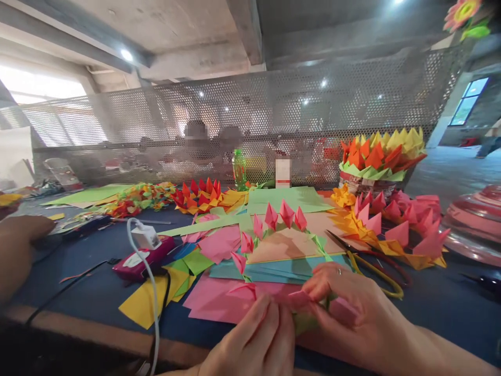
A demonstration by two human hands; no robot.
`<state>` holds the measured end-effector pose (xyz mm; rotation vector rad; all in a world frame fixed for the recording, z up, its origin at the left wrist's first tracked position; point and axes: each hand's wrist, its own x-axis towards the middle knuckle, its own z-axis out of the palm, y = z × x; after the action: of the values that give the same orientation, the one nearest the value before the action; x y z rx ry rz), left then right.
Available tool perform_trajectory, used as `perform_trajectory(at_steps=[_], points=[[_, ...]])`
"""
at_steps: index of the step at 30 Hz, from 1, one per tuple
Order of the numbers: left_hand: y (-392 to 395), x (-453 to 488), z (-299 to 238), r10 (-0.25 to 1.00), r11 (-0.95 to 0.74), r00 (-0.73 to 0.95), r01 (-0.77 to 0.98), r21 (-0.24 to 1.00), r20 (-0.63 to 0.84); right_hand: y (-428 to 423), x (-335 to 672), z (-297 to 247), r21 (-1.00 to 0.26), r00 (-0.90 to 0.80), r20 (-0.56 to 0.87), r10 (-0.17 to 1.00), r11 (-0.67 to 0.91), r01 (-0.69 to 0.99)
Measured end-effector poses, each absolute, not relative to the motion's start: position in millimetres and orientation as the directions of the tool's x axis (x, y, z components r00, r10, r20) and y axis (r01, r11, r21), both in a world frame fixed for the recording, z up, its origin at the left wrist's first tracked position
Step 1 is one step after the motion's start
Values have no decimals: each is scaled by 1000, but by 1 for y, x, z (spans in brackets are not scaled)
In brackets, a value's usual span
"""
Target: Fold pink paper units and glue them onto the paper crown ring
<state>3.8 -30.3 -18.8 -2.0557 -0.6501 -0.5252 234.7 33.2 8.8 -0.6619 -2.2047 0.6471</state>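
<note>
Low in the middle, my left hand [256, 337] pinches a folded pink paper piece [299, 298], its fingertips hiding part of it. From the other side my right hand [348, 308], with a ring on one finger, grips the same piece between thumb and fingers. Running away from the hands is a curved chain of pink folded paper petals [287, 213] joined by green paper links [321, 245]. It lies over stacked sheets: peach [309, 230], blue [266, 271] and pink [211, 297].
Scissors [376, 269] with yellow and red handles lie right of the stack. Left are a purple power strip [144, 256], a white charger cable [152, 292] and another person's arm [19, 245]. Behind stand a green bottle [238, 169], a basket of folded petals [379, 162] and a perforated screen [266, 104].
</note>
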Motion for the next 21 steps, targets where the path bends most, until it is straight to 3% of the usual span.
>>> perform_trajectory(at_steps=[4,12,21], points=[[-32,2,-18,278,-472,811,582,-662,515,31,234,6,-592,-615,520,593,769,240],[-30,1,-23,292,-465,805,592,-658,517,33,233,7,-526,-614,558,558,810,259],[-27,2,-20,255,-491,696,691,-531,671,31,233,11,-517,-627,534,567,806,287]])
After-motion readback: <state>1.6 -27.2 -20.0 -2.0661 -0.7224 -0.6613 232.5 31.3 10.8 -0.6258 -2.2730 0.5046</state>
